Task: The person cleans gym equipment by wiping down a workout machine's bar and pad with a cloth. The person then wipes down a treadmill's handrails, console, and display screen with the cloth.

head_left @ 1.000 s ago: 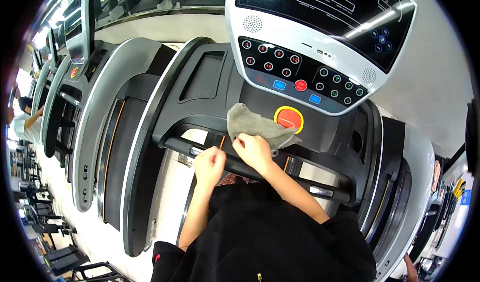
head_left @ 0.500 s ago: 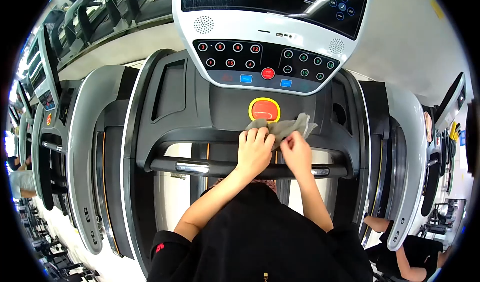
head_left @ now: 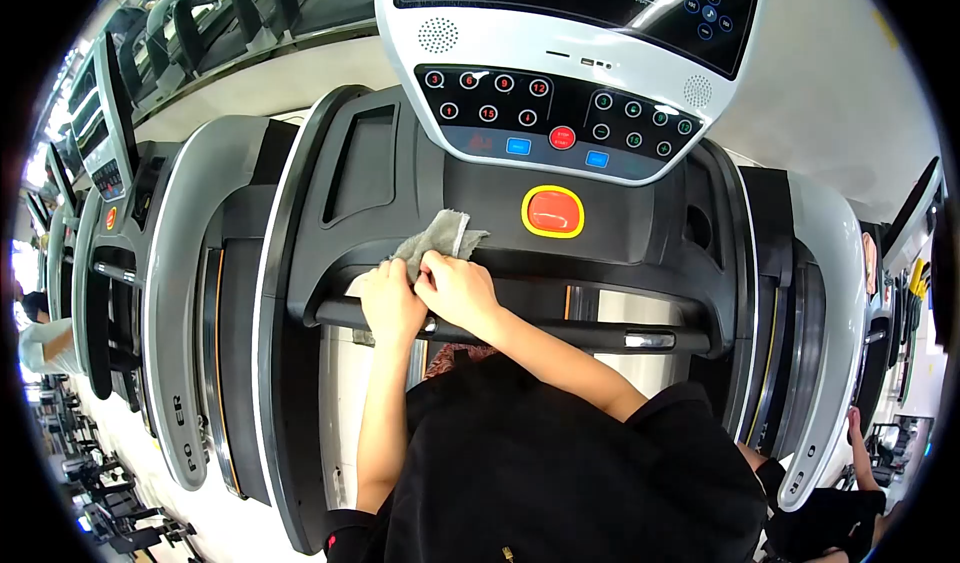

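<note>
A grey cloth is bunched at the left part of the treadmill's black console, just above the handlebar. Both hands are on it, close together. My left hand has its fingers closed on the cloth's lower left part, by the bar's left end. My right hand pinches the lower edge of the cloth. To the right of the cloth is a red button with a yellow rim. Above is the white control panel with numbered keys and a dark screen.
More treadmills stand at the left and at the right. A person in black is at the lower right. Another person's arm and light clothing show at the far left. Gym equipment fills the lower left.
The cloth and both hands have moved left along the console, away from the red button. My left hand, apart from the cloth a second ago, now holds it. The view has shifted.
</note>
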